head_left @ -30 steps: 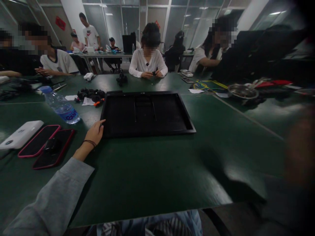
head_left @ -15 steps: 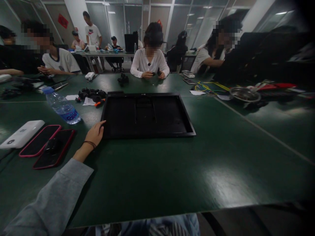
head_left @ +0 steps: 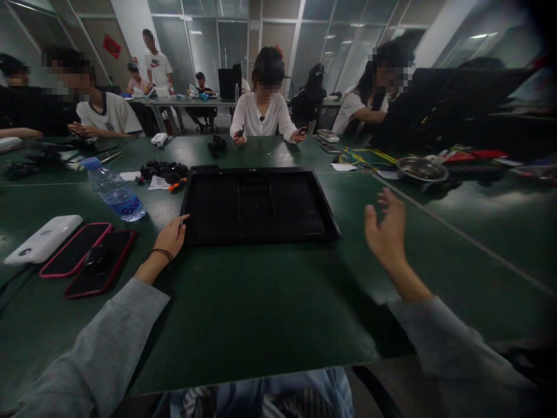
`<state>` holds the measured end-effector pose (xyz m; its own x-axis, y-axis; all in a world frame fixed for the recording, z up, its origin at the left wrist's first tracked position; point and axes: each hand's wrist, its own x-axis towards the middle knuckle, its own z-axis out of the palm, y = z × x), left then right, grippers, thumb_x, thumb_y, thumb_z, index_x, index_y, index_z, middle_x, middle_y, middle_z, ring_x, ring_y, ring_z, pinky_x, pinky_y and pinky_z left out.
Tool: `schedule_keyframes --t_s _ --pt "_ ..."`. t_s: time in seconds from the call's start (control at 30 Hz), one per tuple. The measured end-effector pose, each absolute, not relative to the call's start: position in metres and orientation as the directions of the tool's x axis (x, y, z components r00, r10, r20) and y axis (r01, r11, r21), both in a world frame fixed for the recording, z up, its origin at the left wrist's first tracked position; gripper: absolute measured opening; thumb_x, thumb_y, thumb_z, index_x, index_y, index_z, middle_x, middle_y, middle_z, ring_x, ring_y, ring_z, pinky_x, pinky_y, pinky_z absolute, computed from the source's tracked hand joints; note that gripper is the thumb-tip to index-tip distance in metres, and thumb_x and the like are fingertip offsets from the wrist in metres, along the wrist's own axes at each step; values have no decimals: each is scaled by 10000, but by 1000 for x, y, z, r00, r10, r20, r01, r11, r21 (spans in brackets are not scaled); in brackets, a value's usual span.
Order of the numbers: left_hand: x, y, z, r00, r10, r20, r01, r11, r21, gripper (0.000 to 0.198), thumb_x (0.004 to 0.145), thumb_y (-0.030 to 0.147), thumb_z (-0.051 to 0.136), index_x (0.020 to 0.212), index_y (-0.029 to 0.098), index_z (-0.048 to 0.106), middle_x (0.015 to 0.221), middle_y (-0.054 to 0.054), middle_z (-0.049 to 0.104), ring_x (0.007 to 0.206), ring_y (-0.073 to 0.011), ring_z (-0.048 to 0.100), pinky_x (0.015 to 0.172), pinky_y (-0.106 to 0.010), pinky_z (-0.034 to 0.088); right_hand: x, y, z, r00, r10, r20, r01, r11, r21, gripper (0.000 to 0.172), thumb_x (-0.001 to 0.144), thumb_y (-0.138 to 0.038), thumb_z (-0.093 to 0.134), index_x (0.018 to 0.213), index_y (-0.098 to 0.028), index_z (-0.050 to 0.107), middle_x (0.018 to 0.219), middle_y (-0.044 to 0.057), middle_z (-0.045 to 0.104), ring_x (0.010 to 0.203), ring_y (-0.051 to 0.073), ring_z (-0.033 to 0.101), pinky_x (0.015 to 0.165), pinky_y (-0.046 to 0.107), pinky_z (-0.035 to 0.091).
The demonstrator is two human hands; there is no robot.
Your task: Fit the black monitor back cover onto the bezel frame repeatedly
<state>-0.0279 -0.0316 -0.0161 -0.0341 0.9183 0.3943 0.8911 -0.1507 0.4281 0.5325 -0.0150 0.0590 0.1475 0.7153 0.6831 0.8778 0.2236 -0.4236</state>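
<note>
A black rectangular monitor casing (head_left: 278, 223), shallow with a raised rim and a bracket shape inside, lies flat on the green table. At its left edge my left hand (head_left: 171, 237) grips the rim, a finger over the top and the other fingers partly hidden. My right hand (head_left: 389, 232) hovers to the right of the casing, apart from it. Its thumb and fingers are spread, with nothing in them.
A water bottle (head_left: 117, 194), a white power bank (head_left: 43, 238) and two red-edged phones (head_left: 102, 264) lie left. Black cables (head_left: 163, 171) sit behind. A metal bowl (head_left: 422, 168) stands right. A person in white (head_left: 263, 113) sits opposite, holding small dark things.
My right hand has come into view from the right, raised and open. My left hand stays at the casing's left edge. The person opposite has moved their hands apart.
</note>
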Motion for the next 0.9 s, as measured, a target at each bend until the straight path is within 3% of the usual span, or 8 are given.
schedule_keyframes --t_s 0.17,0.37,0.6,0.9 --pt "-25 -33 -14 -37 921 387 893 -144 427 484 987 352 350 1373 176 583 1352 -155 653 1240 -283 641 1105 -514 495 512 40 4 176 790 587 799 234 -554 698 937 -529 469 1501 -118 472 1346 239 621 1192 345 643 1070 583 484" --pt "-23 -34 -13 -41 917 396 895 -143 423 475 991 353 350 1370 190 586 1320 -146 665 1212 -280 649 1096 -517 502 531 59 -33 176 890 420 663 208 -719 583 924 -575 510 1364 -206 609 1294 174 701 1191 349 677 1057 585 508" --pt "-25 -35 -15 -39 918 394 893 -145 426 466 1001 351 364 1383 200 584 1343 -137 656 1244 -278 634 1096 -506 507 534 57 -32 174 893 415 689 190 -699 538 969 -547 437 1346 -219 634 1319 163 696 1212 355 662 1074 576 492" --pt "-26 -33 -16 -44 928 370 900 -124 417 478 1011 309 352 1409 152 566 1375 -159 636 1270 -274 623 1131 -497 484 535 61 -35 177 886 428 707 188 -682 589 917 -608 498 1313 -202 654 1202 157 736 1090 340 706 1000 529 544"
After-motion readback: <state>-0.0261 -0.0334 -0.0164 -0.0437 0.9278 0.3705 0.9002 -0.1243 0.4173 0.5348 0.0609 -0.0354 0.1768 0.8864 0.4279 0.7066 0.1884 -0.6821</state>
